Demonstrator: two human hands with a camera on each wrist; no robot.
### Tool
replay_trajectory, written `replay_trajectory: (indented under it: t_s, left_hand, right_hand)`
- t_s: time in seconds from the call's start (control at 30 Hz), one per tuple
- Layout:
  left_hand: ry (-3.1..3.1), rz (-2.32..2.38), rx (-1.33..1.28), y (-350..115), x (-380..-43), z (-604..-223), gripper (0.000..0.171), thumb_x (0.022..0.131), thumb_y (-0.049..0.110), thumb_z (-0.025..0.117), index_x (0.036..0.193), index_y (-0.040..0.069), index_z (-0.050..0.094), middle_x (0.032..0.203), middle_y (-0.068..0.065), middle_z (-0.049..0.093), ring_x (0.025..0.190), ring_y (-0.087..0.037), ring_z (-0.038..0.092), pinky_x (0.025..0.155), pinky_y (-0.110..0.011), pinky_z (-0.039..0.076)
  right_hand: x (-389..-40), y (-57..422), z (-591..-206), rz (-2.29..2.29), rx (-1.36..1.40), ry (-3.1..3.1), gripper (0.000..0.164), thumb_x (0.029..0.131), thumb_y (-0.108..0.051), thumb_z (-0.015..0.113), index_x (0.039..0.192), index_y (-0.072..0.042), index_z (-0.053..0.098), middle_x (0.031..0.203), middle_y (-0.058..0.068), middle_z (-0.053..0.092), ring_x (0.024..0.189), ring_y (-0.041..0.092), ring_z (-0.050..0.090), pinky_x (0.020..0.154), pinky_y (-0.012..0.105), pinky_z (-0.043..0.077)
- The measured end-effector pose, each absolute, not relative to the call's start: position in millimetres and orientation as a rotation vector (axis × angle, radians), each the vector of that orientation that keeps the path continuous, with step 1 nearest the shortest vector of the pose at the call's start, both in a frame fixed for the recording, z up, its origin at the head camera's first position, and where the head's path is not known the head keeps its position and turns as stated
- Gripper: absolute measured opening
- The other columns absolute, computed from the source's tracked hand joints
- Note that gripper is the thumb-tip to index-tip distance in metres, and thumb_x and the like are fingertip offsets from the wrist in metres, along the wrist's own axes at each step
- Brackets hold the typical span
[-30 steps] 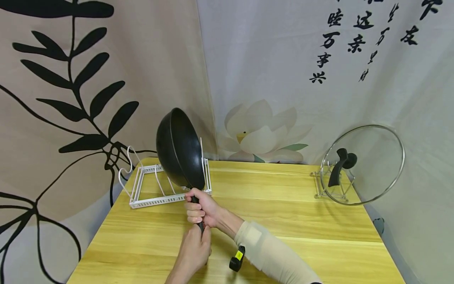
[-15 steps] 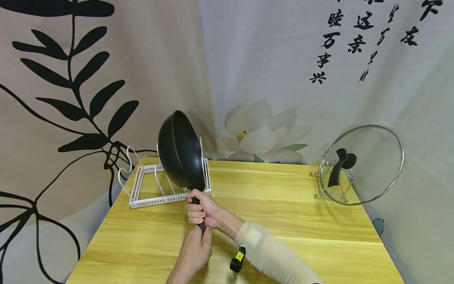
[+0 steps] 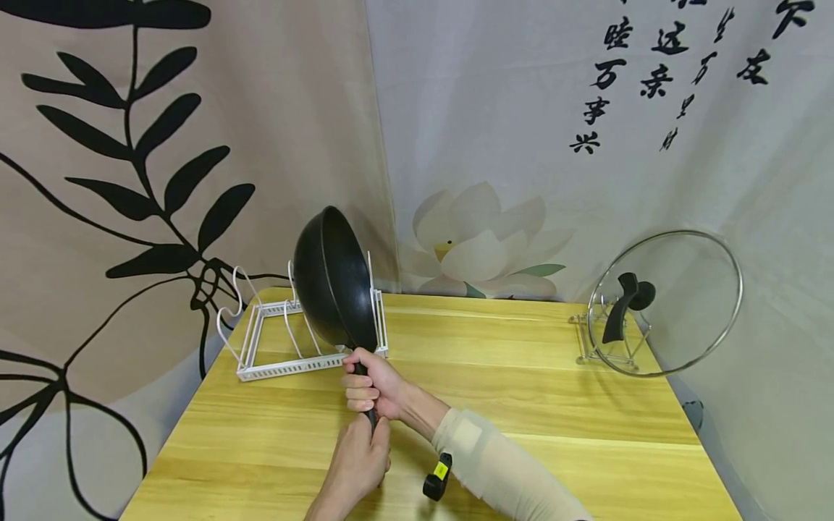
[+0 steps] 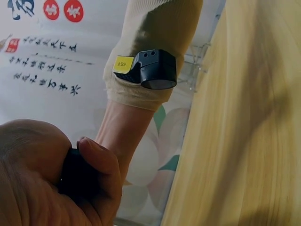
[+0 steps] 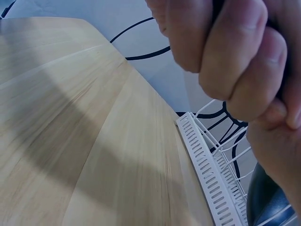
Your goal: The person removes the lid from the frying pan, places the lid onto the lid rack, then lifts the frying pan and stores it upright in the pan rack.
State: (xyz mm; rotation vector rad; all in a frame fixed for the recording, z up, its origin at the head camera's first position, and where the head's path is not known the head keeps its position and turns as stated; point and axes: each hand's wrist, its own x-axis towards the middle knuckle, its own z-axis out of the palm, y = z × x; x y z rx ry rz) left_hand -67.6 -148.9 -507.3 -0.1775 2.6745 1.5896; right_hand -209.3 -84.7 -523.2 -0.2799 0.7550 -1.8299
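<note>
A black wok stands on edge over the right part of a white wire rack, its open side facing right and its handle toward me. My right hand grips the handle close to the bowl, fingers curled round it. Just below, my left hand holds the handle's end. The left wrist view shows the dark handle end between the left thumb and palm. In the right wrist view, the curled fingers of the right hand fill the upper right, with the rack and part of the wok below.
On the wooden table, a glass lid with a black knob leans upright in a small wire stand at the back right. Printed curtains hang behind. A black wrist camera sits on the right sleeve.
The wok has come down slightly and shifted a little to the right over the rack. Both hands stay on the handle, nearly still.
</note>
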Motion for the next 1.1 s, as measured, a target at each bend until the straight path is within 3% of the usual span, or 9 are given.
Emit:
replay_trajectory:
  t_s: [0.33, 1.1]
  left_hand:
    - [2.624, 1.612, -0.183, -149.1, -69.0, -511.9, 0.034, 0.114, 0.014, 0.052, 0.080, 0.009, 0.059, 0.052, 0.006, 0.055, 0.036, -0.005, 0.051, 0.037, -0.021, 0.036]
    - [2.602, 1.614, -0.194, -151.6, -73.2, -508.2, 0.035, 0.116, 0.022, 0.054, 0.084, 0.008, 0.061, 0.052, 0.005, 0.058, 0.035, -0.009, 0.056, 0.039, -0.030, 0.045]
  right_hand:
    - [-210.5, -83.1, -529.8, -1.818, -0.269, 0.717, 0.038, 0.114, -0.029, 0.034, 0.077, -0.028, 0.046, 0.047, -0.019, 0.041, 0.035, -0.004, 0.042, 0.039, 0.014, 0.028]
    - [-215.5, -84.6, -527.6, -1.817, -0.213, 0.711, 0.037, 0.113, -0.029, 0.036, 0.077, -0.027, 0.046, 0.048, -0.018, 0.040, 0.034, -0.003, 0.043, 0.039, 0.014, 0.028]
